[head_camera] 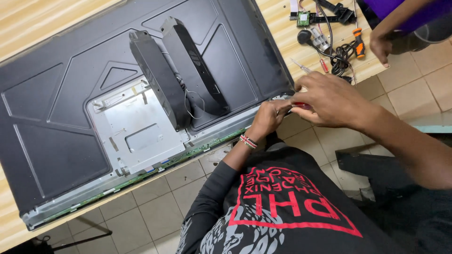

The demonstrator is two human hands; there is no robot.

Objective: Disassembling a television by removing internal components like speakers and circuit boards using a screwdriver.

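A pale wooden counter [42,19] carries a large dark flat-panel set [56,108] lying face down; near its far corner lie a small green circuit board [302,19], tangled black cable [341,54] and an orange-handled screwdriver [359,42].

Wearer's clothing, seen from above.
Black long-sleeved shirt [282,211] with red lettering and grey print; beaded wristband [248,141] in red, white and green.

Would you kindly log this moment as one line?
left hand: on TV edge | right hand: holds screwdriver | other person's hand: nearby
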